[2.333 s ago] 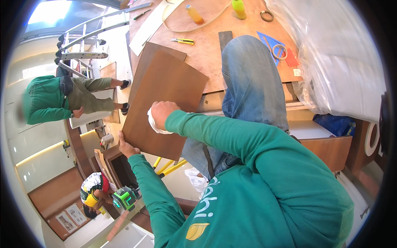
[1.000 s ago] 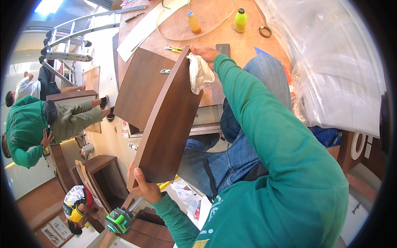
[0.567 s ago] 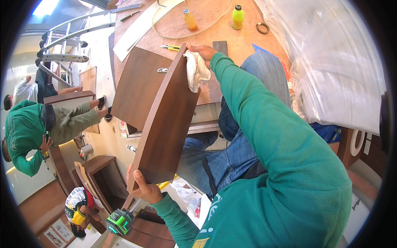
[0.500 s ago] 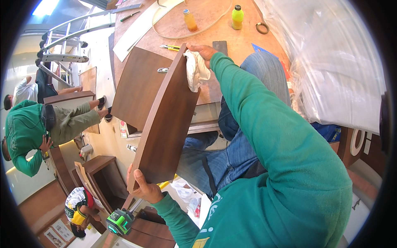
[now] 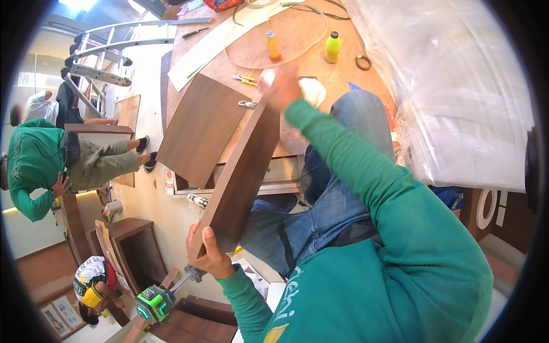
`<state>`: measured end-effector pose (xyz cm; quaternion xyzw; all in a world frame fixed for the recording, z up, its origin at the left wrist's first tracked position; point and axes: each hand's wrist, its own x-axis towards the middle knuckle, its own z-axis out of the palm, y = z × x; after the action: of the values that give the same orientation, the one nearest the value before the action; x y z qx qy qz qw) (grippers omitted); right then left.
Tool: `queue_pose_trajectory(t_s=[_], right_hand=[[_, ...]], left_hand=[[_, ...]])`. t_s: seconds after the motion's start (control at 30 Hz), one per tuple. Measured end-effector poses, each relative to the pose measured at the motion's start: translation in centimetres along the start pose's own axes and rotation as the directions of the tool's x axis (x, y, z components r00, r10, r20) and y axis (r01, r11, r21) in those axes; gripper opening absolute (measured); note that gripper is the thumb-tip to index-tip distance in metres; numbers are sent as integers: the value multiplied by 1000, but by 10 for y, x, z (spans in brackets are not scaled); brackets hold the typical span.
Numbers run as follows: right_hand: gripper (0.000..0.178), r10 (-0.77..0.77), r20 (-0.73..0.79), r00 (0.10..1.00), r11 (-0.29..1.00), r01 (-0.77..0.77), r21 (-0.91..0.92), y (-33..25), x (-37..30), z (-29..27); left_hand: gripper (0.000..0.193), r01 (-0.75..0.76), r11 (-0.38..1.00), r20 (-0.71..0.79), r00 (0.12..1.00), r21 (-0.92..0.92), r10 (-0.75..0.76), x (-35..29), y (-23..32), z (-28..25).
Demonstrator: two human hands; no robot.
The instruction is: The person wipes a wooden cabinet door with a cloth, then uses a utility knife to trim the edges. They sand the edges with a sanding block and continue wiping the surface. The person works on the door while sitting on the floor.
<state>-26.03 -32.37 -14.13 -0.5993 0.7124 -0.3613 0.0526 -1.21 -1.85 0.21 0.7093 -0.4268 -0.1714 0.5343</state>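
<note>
A brown wood-grain board [image 5: 243, 177] stands tilted on edge across my lap. My left hand [image 5: 210, 251] grips its near lower end, thumb on one face and fingers round the other side. At the board's far upper end is my right hand [image 5: 284, 88], smeared by motion, with a white cloth [image 5: 313, 91] bunched in it. One metal hinge [image 5: 247, 104] juts out beside the board's far end, and another hinge [image 5: 197, 199] beside its lower half. Behind lies a second brown panel [image 5: 200, 128].
The worktable [image 5: 309, 51] bears a yellow cutter knife [image 5: 244, 79], two bottles, a tape roll [image 5: 363, 62] and looped edging strip. Plastic sheeting [image 5: 446, 86] covers the right side. A green laser level [image 5: 154, 303] stands near my left hand. Several people work at left near a ladder [image 5: 100, 74].
My right hand has swept with the cloth over the board's far end and is now blurred. The board's upper end has shifted slightly right and down; my left hand keeps its grip.
</note>
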Motion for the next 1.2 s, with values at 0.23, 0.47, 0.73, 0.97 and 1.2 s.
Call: queue_pose_trajectory(t_s=[0.23, 0.47, 0.73, 0.97, 1.2], right_hand=[[35, -78, 209, 975, 958, 15, 288, -20, -43, -27], [25, 101, 393, 914, 995, -102, -20, -5, 7, -4], [26, 135, 549, 825, 991, -108, -81, -27, 20, -34], [27, -378, 493, 784, 925, 301, 231, -127, -134, -110], [42, -563, 351, 748, 760, 302, 575, -152, -188, -172]], left_hand=[[44, -48, 999, 3, 999, -3, 48, -3, -2, -7], [39, -4, 997, -13, 1000, -73, 4, -11, 5, -4], [37, -12, 995, -12, 1000, -103, 11, -5, -4, -8], [35, -72, 994, 28, 997, -80, 74, -11, 0, -8], [32, -71, 993, 30, 997, -97, 74, -23, -3, -11]])
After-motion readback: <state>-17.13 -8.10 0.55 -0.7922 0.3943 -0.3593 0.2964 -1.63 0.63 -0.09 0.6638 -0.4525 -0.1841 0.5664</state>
